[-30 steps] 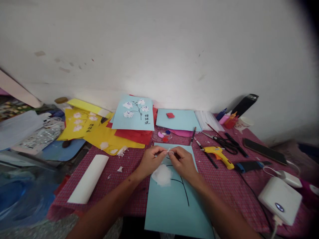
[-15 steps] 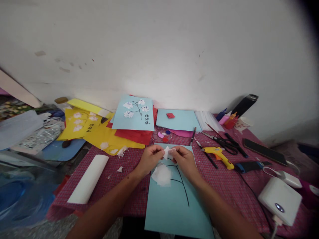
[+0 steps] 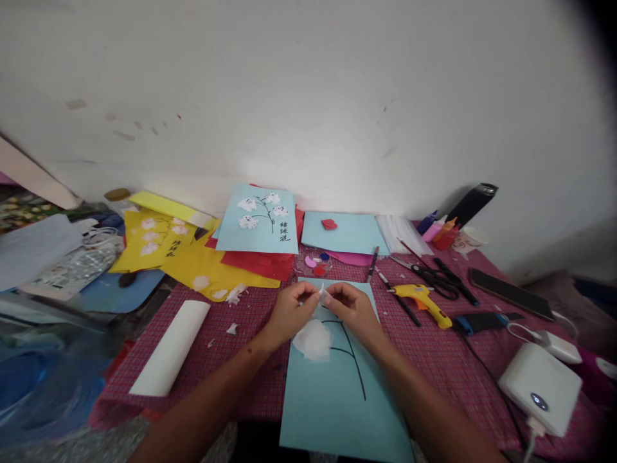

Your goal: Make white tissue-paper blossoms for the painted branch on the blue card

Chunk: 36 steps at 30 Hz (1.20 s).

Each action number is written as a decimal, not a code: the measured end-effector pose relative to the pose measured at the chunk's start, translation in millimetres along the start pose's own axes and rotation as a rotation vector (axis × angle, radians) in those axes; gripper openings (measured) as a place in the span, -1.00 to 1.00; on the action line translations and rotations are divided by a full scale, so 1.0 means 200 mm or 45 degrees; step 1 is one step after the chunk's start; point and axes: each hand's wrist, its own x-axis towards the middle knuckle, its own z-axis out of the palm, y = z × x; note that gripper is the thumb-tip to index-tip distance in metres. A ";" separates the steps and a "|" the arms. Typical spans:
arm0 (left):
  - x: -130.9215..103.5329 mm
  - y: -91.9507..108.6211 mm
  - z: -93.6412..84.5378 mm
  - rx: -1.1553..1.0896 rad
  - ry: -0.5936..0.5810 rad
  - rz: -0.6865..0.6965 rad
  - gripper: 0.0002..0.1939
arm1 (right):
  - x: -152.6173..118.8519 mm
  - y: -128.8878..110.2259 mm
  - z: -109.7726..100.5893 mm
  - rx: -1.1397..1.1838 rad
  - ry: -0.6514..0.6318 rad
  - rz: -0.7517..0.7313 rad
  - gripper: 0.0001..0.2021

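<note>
Between my fingertips is a small piece of thin white paper (image 3: 322, 292). My left hand (image 3: 295, 308) pinches it from the left, and my right hand (image 3: 351, 307) pinches it from the right, the two hands almost touching. Both are over the upper part of a light blue sheet (image 3: 332, 405), which has dark curved stem lines (image 3: 357, 366). A fluffy white paper blossom (image 3: 314, 341) lies on that sheet at the left end of a stem, just below my left hand.
Right of the sheet lie a yellow glue gun (image 3: 424, 302), black scissors (image 3: 434, 278), a phone (image 3: 511, 294) and a white box (image 3: 540, 389). Rolled white paper (image 3: 171, 347) is at left. Behind are a finished flower picture (image 3: 260, 222) and yellow sheets (image 3: 222, 267).
My hands have drawn closer together, and the white piece between them is now gathered narrower and less of it shows.
</note>
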 end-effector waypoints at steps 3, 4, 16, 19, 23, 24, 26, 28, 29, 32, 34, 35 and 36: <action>-0.01 0.01 0.00 0.221 -0.001 0.163 -0.89 | 0.00 0.00 0.00 0.006 -0.003 -0.020 -0.77; -0.01 0.01 0.00 0.272 -0.011 0.217 -0.89 | 0.00 0.00 0.00 0.012 -0.001 -0.023 -0.77; -0.01 0.03 0.00 0.195 -0.064 0.157 -0.88 | 0.01 -0.03 0.01 0.007 0.074 0.001 -0.75; 0.00 0.02 0.00 0.029 -0.103 0.031 -0.89 | -0.01 -0.03 0.01 -0.071 0.092 -0.063 -0.76; 0.00 0.01 0.00 -0.237 -0.223 -0.073 -0.81 | -0.02 -0.04 0.03 -0.374 0.142 -0.326 -0.85; 0.00 0.01 0.00 -0.266 -0.228 -0.087 -0.82 | -0.03 -0.04 0.03 -0.425 0.137 -0.392 -0.87; 0.01 0.00 0.00 -0.266 -0.201 -0.107 -0.84 | -0.03 -0.04 0.03 -0.479 0.122 -0.480 -0.89; 0.01 -0.01 0.00 -0.230 -0.168 -0.114 -0.84 | -0.03 -0.04 0.03 -0.493 0.117 -0.515 -0.89; 0.01 -0.01 0.00 -0.216 -0.155 -0.115 -0.83 | -0.03 -0.04 0.03 -0.489 0.121 -0.514 -0.89; 0.01 -0.03 0.00 -0.221 -0.141 -0.144 -0.83 | -0.03 -0.04 0.03 -0.438 0.137 -0.455 -0.87; 0.01 -0.03 0.01 -0.258 -0.131 -0.180 -0.83 | -0.02 -0.04 0.03 -0.380 0.151 -0.379 -0.85; 0.01 -0.02 0.01 -0.277 -0.122 -0.195 -0.82 | -0.02 -0.04 0.03 -0.346 0.158 -0.336 -0.84; 0.01 -0.01 0.01 -0.294 -0.110 -0.206 -0.82 | -0.02 -0.03 0.03 -0.308 0.167 -0.292 -0.84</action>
